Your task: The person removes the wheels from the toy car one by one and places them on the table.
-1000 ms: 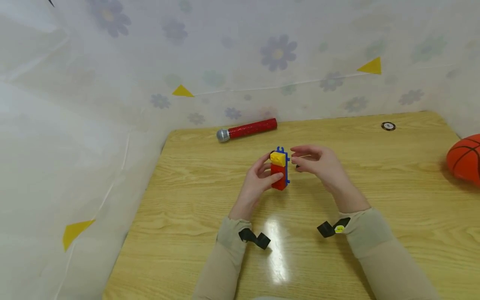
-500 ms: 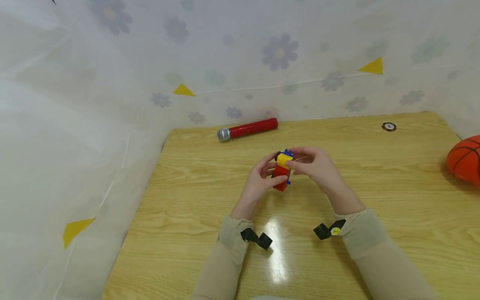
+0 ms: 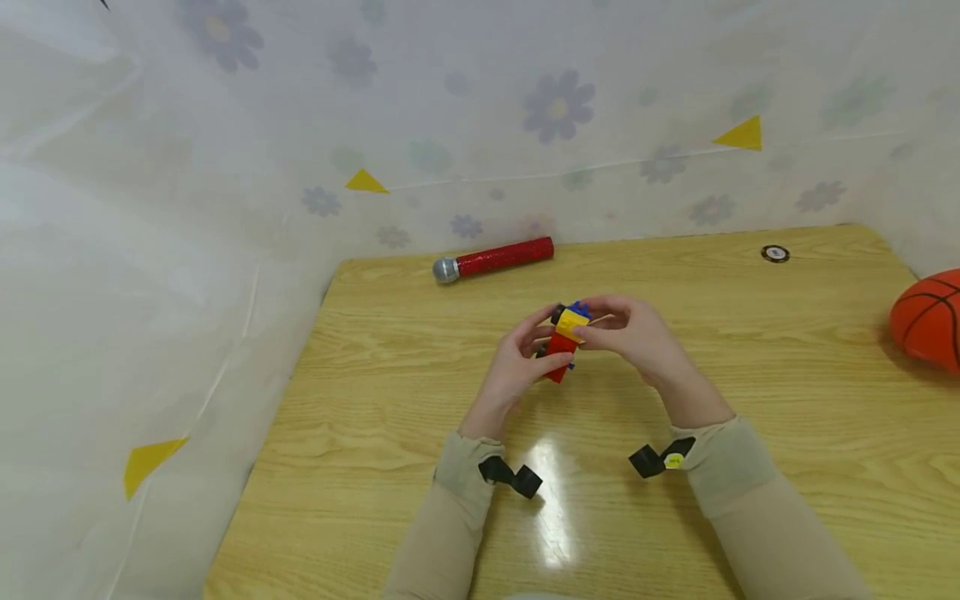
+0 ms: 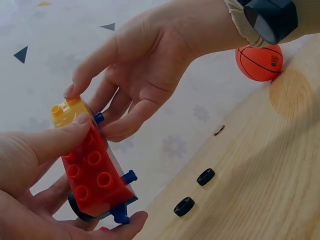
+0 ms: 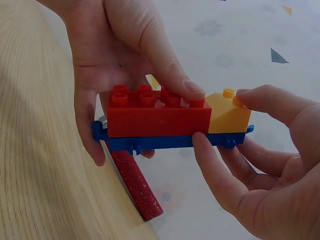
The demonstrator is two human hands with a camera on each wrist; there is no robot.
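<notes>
Closing in since 1 s ago, your R hand now pinches the yellow brick while L hand grips the toy car, so both hold it.

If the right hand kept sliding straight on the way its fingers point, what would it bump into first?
Probably the left hand: the right hand points leftward, pinching the yellow brick of the toy between them, though depth is unclear.

Not much readable on my end, honestly. The basketball has a small dark print on it in my left wrist view, but it's way too tiny to make out, and the yellow tag on the wrist strap in the head view is just a blur. No labels or numbers I can see on the toy bricks.
</notes>
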